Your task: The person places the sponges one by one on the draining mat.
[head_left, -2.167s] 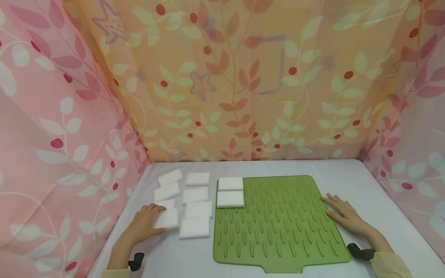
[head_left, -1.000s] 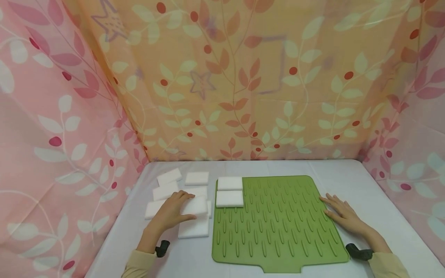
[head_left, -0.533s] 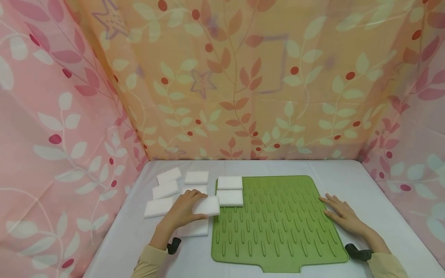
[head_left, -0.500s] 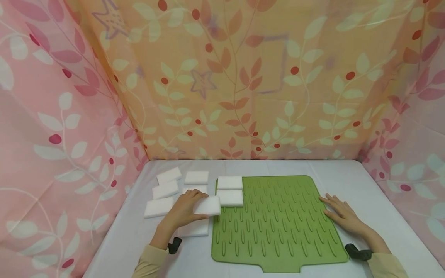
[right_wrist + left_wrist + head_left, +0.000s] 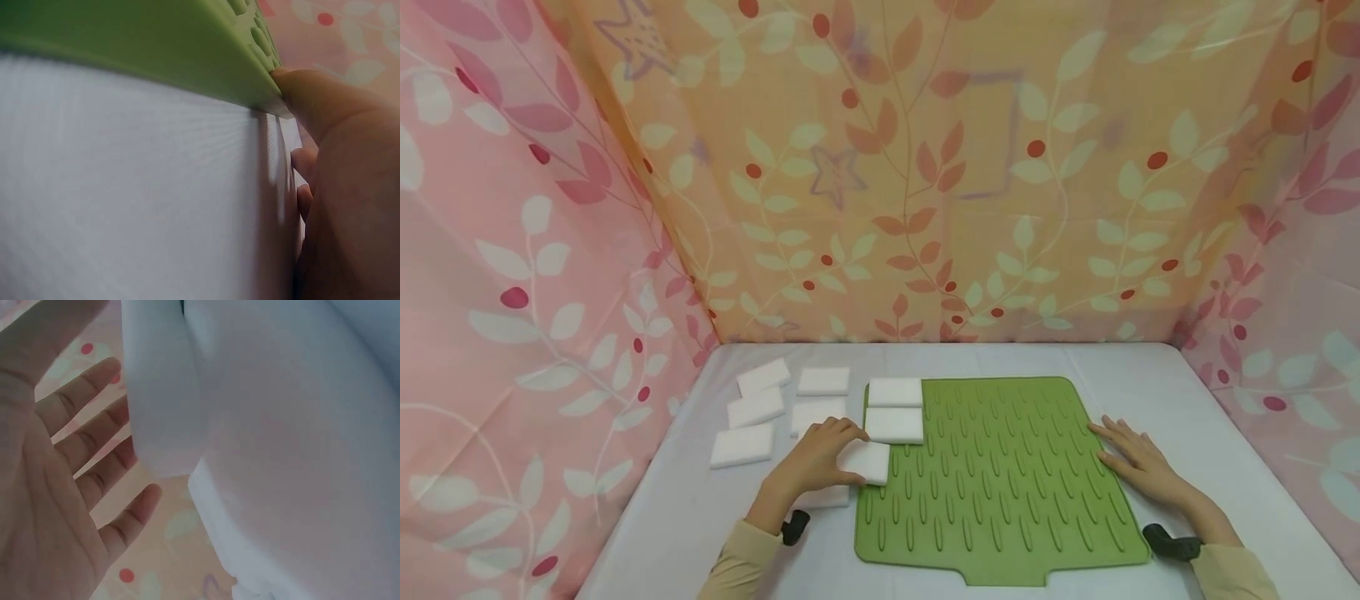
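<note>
The left hand [image 5: 823, 457] grips a white foam block [image 5: 872, 463] between the thumb and fingers, at its near and far edges. This block overlaps the left edge of the green ribbed mat [image 5: 992, 483]; whether it bears on the mat or is held just above it cannot be determined. Two placed blocks [image 5: 894, 425] lie flat at the mat's far left corner, one directly behind the other, beyond the gripped block. The right hand [image 5: 1138, 458] grasps nothing: its fingers are extended and its thumb touches the mat's right edge. Loose blocks [image 5: 742, 446] lie on the white tablecloth [image 5: 962, 360] left of the mat; one near block [image 5: 825, 497] is partly hidden by the left hand.
</note>
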The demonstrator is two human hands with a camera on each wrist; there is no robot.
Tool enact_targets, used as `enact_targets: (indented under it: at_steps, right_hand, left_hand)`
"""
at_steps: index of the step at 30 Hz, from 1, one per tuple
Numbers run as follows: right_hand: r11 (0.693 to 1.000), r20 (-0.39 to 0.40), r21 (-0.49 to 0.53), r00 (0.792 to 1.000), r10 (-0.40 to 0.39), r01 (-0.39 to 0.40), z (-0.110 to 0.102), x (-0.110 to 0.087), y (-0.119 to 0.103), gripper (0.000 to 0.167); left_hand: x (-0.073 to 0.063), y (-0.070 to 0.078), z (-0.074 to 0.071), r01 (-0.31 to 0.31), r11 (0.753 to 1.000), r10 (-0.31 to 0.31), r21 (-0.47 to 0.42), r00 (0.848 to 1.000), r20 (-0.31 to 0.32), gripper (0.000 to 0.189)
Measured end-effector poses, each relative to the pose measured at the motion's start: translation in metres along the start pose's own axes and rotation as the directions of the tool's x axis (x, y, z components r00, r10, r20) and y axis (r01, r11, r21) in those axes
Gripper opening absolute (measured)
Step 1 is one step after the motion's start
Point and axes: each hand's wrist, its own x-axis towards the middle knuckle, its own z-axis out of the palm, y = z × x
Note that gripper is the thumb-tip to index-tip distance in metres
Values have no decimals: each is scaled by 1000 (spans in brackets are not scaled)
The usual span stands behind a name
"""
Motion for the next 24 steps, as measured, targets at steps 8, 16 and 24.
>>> enact_targets:
  at_steps: [8,16,24]
  right_hand:
    - [1000,2,-4,1000,-6,6,0,-1,-1,51]
    - [1000,-17,-2,1000,-17,17,-2,0,-4,50]
    - [1000,-18,-8,1000,-15,15,-1,0,-3,50]
  left_hand:
    - [2,2,1,19,1000,-20,13,997,79,61]
    - [5,8,1,-7,1000,7,-6,997,71,60]
    - [14,16,9,-41,999,41,-13,999,32,61]
